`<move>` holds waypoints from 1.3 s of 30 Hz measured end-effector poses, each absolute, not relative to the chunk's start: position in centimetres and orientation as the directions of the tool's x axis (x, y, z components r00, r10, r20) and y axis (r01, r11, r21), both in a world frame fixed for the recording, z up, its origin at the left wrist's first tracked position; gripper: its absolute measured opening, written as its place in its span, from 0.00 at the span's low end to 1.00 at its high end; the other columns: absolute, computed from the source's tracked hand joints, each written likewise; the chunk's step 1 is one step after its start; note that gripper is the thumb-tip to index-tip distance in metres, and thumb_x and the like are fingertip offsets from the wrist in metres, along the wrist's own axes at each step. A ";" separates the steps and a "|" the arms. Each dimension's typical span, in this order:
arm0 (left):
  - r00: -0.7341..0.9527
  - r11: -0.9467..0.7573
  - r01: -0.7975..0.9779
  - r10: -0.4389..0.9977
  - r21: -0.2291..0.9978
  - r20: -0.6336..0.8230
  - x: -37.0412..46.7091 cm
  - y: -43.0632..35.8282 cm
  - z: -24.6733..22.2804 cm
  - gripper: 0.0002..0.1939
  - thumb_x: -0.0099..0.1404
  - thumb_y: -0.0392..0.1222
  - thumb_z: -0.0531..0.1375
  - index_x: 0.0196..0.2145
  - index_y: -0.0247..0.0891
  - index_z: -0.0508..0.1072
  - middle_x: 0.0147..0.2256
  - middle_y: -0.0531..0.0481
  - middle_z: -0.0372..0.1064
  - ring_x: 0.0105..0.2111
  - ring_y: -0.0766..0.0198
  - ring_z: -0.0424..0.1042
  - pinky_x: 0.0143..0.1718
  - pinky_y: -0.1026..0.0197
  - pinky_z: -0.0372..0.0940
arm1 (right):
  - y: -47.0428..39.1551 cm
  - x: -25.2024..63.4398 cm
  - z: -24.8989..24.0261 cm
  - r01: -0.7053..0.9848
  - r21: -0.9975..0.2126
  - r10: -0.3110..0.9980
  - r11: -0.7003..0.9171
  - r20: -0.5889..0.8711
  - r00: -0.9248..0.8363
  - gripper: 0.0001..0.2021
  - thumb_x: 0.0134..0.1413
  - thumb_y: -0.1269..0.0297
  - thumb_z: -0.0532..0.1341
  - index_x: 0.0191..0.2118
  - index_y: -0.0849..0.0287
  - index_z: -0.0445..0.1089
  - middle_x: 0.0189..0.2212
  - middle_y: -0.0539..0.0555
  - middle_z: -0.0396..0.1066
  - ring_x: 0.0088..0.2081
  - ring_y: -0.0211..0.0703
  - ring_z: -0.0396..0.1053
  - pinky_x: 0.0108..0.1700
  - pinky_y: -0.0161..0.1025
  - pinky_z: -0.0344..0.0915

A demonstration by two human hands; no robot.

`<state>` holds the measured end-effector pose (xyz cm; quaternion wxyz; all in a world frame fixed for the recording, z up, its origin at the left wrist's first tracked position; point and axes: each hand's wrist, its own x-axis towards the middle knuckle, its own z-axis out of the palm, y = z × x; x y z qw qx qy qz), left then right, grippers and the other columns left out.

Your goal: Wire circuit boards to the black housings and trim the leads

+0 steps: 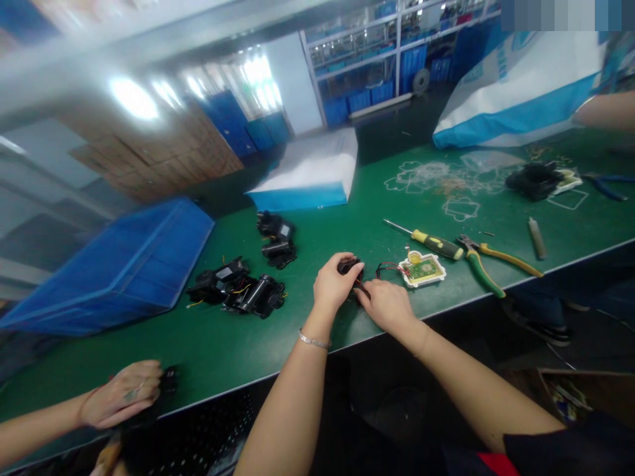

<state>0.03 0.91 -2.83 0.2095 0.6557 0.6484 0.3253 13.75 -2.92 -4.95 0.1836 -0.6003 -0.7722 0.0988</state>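
My left hand is closed around a small black plastic assembly above the green workbench. Against the lower side of that same piece, my right hand has its thumb and fingers pressed; the fingers partly hide the assembly. Red and black wires run from near my right hand to a white-rimmed housing with a green circuit board, lying on the bench. Just beyond the housing lies a yellow-and-black screwdriver. To its right are pliers with green and yellow handles.
Black assemblies lie to the left, near a blue bin. A white-and-blue bag stands behind. White ring-shaped scraps and a glue-like tube are on the right. A co-worker's hand grips something dark at lower left.
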 end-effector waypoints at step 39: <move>-0.110 0.013 0.852 0.982 0.524 0.154 0.8 1.0 -1.9 0.15 0.64 0.59 0.54 0.43 0.57 0.75 0.43 0.60 0.75 0.42 0.61 0.73 0.40 0.62 0.66 | -1.9 24.0 -2.7 0.871 -0.299 0.855 0.389 0.470 -0.220 0.25 0.67 0.53 0.44 0.22 0.59 0.64 0.23 0.53 0.66 0.29 0.39 0.64 0.34 0.35 0.53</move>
